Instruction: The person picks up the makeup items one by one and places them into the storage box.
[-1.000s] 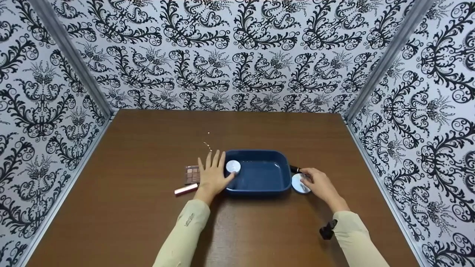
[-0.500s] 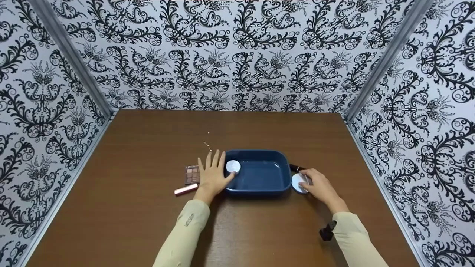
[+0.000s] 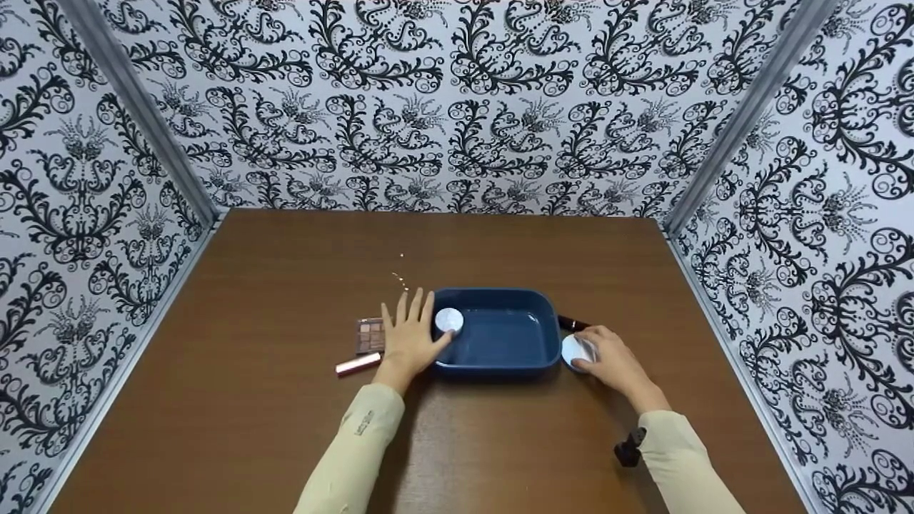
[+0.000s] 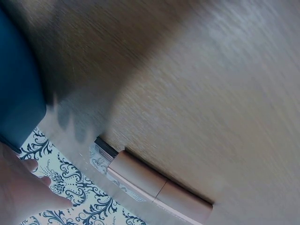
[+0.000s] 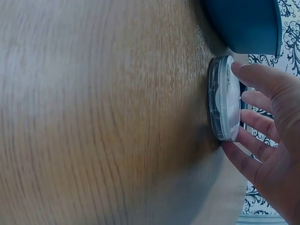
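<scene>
My left hand (image 3: 409, 344) lies with fingers straight and spread over the left rim of a blue rectangular dish (image 3: 510, 369). Its thumb reaches inside, by a white round lid-like piece (image 3: 449, 320) at the dish's left end. Beside the dish's right wall, my right hand (image 3: 614, 363) holds a round powder compact (image 3: 573, 351) by its edge. In the right wrist view the thumb is on one side of the compact (image 5: 229, 101) and the fingertips are along the other. The compact is close to the table, its pale top facing up.
Left of the dish lie an eyeshadow palette (image 3: 370, 335), partly under my left hand, and a shiny pink tube (image 3: 358, 364). A dark slim pen-like stick (image 3: 571, 323) lies behind the compact. Patterned walls (image 3: 457, 107) enclose the brown table (image 3: 300, 285).
The right thumb has slid to the near edge of the compact and the fingers have settled around its far side. The left hand and the dish stay put.
</scene>
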`<state>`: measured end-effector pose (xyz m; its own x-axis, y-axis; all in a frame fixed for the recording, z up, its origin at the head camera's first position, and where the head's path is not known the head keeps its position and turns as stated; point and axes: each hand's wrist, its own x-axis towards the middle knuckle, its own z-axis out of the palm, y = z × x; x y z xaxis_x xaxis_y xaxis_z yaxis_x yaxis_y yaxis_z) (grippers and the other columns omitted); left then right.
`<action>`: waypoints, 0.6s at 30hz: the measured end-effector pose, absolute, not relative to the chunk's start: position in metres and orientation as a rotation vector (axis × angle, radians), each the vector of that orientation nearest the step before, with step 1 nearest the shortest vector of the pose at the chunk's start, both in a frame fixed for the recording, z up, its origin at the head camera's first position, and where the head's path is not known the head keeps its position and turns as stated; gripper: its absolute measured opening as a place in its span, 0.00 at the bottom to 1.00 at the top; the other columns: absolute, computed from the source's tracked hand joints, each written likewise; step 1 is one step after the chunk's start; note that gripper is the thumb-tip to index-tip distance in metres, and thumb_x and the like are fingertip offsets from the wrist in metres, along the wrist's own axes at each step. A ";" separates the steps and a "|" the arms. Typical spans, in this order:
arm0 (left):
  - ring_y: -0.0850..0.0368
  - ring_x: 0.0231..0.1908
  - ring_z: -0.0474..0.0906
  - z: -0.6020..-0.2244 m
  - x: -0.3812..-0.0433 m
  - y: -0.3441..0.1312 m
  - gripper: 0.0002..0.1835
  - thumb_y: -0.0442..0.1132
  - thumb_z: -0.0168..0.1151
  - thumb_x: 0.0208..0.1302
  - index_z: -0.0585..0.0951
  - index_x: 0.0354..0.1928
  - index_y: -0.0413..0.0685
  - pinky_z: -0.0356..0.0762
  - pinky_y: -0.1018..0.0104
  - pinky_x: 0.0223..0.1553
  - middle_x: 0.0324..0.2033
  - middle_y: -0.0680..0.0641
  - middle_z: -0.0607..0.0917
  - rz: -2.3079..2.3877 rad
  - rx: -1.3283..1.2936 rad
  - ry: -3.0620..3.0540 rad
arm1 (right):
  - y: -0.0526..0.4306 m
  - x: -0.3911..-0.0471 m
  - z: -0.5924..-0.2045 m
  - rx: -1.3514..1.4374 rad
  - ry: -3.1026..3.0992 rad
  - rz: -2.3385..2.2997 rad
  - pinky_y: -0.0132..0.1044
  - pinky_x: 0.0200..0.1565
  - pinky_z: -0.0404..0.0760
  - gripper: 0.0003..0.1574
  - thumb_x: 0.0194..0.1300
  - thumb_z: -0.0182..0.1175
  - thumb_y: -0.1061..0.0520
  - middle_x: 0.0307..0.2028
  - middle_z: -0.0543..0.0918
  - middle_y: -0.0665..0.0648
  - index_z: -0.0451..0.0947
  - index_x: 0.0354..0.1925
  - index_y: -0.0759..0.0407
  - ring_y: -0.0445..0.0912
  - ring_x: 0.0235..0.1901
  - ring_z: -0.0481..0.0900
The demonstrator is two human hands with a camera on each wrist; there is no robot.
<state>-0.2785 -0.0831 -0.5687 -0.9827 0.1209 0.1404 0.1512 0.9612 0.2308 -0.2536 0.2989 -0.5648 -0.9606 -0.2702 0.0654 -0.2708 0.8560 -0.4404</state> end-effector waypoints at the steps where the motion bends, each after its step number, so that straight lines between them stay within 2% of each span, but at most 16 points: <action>1: 0.40 0.77 0.51 -0.569 -0.279 -0.083 0.49 0.71 0.52 0.61 0.56 0.78 0.54 0.42 0.30 0.73 0.77 0.45 0.58 -0.371 -0.209 -2.984 | 0.298 -0.253 -0.565 0.440 -3.027 0.715 0.62 0.62 0.72 0.33 0.61 0.70 0.51 0.59 0.76 0.68 0.77 0.60 0.66 0.65 0.60 0.73; 18: 0.40 0.77 0.50 -0.568 -0.280 -0.083 0.48 0.71 0.52 0.61 0.56 0.78 0.54 0.40 0.30 0.73 0.77 0.45 0.58 -0.373 -0.206 -3.005 | 0.299 -0.252 -0.570 0.435 -3.039 0.670 0.60 0.61 0.73 0.37 0.59 0.71 0.48 0.61 0.75 0.65 0.76 0.63 0.62 0.63 0.60 0.72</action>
<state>-0.2796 -0.0835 -0.5681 -0.9851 0.1212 0.1219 0.1474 0.9607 0.2354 -0.2520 0.2991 -0.5701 -0.9616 -0.2681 0.0586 -0.2679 0.8707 -0.4123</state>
